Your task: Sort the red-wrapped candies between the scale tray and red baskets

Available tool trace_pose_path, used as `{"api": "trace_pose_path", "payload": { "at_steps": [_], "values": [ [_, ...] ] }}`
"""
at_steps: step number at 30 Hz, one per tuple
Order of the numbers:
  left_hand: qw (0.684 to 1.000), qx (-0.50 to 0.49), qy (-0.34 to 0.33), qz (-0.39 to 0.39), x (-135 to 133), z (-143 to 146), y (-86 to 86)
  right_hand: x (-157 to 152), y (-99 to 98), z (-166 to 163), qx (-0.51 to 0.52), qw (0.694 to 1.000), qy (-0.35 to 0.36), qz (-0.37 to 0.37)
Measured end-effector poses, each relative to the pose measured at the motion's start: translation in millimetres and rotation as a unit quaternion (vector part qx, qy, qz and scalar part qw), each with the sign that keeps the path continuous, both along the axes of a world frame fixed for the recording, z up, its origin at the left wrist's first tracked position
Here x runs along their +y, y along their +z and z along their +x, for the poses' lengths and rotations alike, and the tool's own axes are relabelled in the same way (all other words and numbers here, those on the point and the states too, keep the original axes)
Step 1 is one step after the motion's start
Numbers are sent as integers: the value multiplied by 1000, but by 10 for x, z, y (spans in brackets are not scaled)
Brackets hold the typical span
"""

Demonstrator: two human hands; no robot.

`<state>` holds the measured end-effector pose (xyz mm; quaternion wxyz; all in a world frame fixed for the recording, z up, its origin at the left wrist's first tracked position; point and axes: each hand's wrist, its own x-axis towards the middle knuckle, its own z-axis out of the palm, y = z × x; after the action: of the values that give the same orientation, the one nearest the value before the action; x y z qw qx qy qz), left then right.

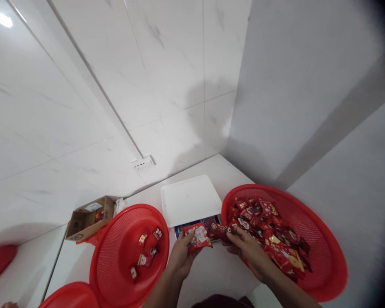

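My left hand [181, 256] is closed on a red snack packet [199, 235] with a pale printed design. In my right hand [244, 246] is a darker red packet [217, 231], pinched at its right end, its left end meeting the first packet. Both packets are above the front edge of a scale [192, 199] with a white tray top and a blue panel, partly hidden by my hands. Beside my right hand stands a red plastic basket [327, 252] heaped with red-wrapped packets [259, 218]. Left of my left hand, another red basket [111, 261] holds several small wrapped pieces [143, 259].
A cardboard box [75, 229] with some red items is at the back left against the wall. Part of a third red basket [70, 297] shows at the bottom left. A socket strip [143, 164] is on the tiled wall. Another person's fingers [10, 305] appear at the lower left edge.
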<state>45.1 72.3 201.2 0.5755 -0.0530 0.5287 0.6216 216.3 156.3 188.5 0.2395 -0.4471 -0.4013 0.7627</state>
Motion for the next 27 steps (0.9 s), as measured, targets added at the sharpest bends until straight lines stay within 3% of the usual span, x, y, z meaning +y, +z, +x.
{"api": "trace_pose_path", "payload": {
  "at_steps": [7,10,13,16,19,21,24,27],
  "values": [
    [998,21,46,44,315,-340,74,-19,-66,37,1,999,-29,-31],
    [1000,3,2,5,298,-347,45,-41,-64,26,-8,999,-23,-31],
    [994,-22,-102,-18,138,-170,-47,-82,-57,-2,-15,1000,14,-19],
    [974,-35,-221,29,-37,64,-96,-158,-75,-46,-35,995,86,36],
    [964,11,-264,39,-134,191,-93,-206,-133,-80,-52,983,147,93],
    [964,36,-261,17,-163,192,-108,-157,-190,-64,-74,977,159,122],
    [973,39,-225,-23,-202,121,-197,83,-308,75,-159,958,102,216],
    [983,26,-177,-41,-270,40,-326,415,-494,361,-301,896,44,323]
  ]
}}
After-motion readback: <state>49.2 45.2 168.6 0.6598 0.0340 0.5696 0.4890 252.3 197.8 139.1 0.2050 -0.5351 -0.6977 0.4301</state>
